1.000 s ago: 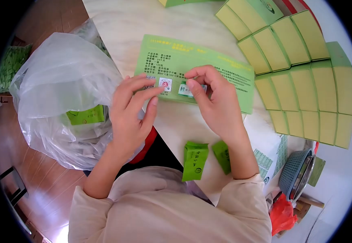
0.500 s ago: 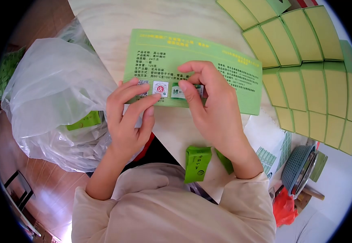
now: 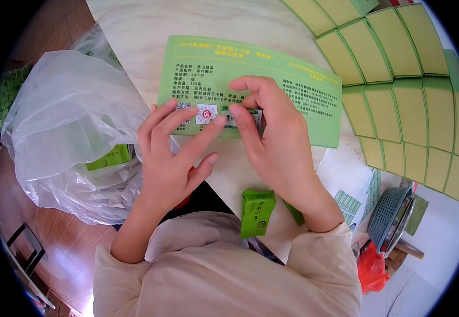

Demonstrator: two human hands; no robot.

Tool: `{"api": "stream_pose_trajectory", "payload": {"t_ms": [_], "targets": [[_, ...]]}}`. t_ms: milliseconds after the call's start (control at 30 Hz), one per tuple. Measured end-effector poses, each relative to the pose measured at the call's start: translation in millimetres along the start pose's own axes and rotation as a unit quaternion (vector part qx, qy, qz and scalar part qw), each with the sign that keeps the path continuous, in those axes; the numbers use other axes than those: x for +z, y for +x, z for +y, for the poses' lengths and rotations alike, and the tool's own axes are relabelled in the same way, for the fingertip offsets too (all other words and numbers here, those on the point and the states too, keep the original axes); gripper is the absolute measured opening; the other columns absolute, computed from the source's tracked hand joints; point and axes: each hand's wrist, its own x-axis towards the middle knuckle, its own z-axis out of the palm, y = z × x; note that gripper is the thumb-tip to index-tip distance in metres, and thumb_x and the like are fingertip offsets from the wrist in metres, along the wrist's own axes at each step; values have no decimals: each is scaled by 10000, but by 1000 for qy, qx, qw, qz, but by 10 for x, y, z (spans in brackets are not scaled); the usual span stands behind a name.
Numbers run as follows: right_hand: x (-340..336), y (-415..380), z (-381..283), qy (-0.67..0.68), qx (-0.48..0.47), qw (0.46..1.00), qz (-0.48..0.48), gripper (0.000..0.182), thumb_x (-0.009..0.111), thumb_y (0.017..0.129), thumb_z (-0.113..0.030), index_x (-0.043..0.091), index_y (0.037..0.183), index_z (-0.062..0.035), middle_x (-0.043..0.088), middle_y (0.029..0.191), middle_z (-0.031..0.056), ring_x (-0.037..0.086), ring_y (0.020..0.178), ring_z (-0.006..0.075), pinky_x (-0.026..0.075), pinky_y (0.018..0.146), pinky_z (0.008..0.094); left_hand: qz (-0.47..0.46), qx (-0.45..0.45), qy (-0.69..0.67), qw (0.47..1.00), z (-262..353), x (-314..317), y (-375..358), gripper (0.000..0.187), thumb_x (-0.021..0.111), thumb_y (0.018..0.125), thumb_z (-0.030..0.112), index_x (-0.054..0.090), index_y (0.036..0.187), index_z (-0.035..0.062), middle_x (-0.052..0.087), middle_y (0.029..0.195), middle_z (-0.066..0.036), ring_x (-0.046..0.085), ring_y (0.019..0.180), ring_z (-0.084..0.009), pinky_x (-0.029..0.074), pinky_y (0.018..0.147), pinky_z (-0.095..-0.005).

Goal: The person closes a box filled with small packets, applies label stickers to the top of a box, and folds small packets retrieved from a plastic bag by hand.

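A flat green box (image 3: 250,58) with printed text and square codes lies on the pale tabletop. Over its lower left part is my left hand (image 3: 174,150), fingers spread, one fingertip beside a small green-and-white sticker (image 3: 232,119). My right hand (image 3: 282,132) is over the box's lower middle, its thumb at the sticker and its index finger curved above; whether it pinches the sticker I cannot make out. Near the table's front edge stands a green packet (image 3: 257,213), and another (image 3: 294,214) is partly hidden by my right forearm.
Many yellow-green boxes (image 3: 393,42) are lined up in rows at the right. Sticker sheets (image 3: 348,206), a grey-blue basket (image 3: 389,219) and a red bag (image 3: 372,268) are at the lower right. A large clear plastic bag (image 3: 65,121) with green packets stands at the left.
My left hand's fingers have spread, and its index fingertip has moved right toward the sticker. The box has shifted slightly left. My right hand has hardly moved.
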Motion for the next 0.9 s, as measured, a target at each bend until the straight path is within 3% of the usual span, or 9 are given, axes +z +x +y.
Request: {"api": "stream_pose_trajectory", "payload": {"t_ms": [233, 300, 633, 733, 800, 900], "targets": [[15, 0, -1, -10, -13, 1000, 5, 248, 611, 819, 14, 557, 1051, -54, 562, 724, 64, 530, 614, 165, 423, 545, 283, -5, 3, 28, 1000, 14, 45, -19, 522, 729, 677, 189, 620, 1185, 244, 446, 1239, -70, 383, 1180, -337, 342, 999, -481], [39, 1, 26, -24, -43, 999, 16, 218, 607, 792, -14, 520, 991, -36, 578, 696, 88, 567, 684, 268, 448, 599, 378, -5, 20, 25, 999, -9, 60, -30, 440, 680, 746, 229, 624, 1180, 180, 439, 1249, -111, 349, 1220, -353, 281, 1011, -473], [71, -4, 33, -73, -105, 991, 41, 269, 610, 762, -8, 518, 1015, -22, 581, 766, 101, 561, 715, 267, 447, 607, 368, -10, -11, 28, 999, 114, 71, -27, 573, 735, 667, 111, 582, 1216, 166, 411, 1261, -117, 334, 1243, -374, 280, 1006, -475], [55, -18, 14, -156, -128, 979, 34, 250, 592, 776, -40, 517, 1013, -25, 586, 786, 99, 563, 725, 257, 458, 597, 360, 8, -20, 33, 999, 151, 117, -35, 618, 746, 645, 91, 565, 1231, 167, 409, 1260, -117, 342, 1241, -383, 285, 1003, -487], [16, -32, -23, -270, -113, 956, 34, 319, 623, 796, -73, 544, 1104, -84, 583, 771, 79, 577, 701, 265, 458, 576, 365, 19, -26, 29, 999, 176, 117, -32, 625, 745, 655, 117, 551, 1244, 183, 410, 1257, -115, 354, 1235, -379, 273, 1021, -504], [-290, 37, 170, -359, -25, 930, 79, 227, 541, 865, -135, 551, 1085, -84, 609, 739, 116, 604, 669, 289, 474, 582, 397, -30, -34, 110, 993, 273, 45, -39, 676, 739, 684, 202, 487, 1310, 156, 375, 1349, -131, 322, 1292, -351, 238, 1058, -514]]}}
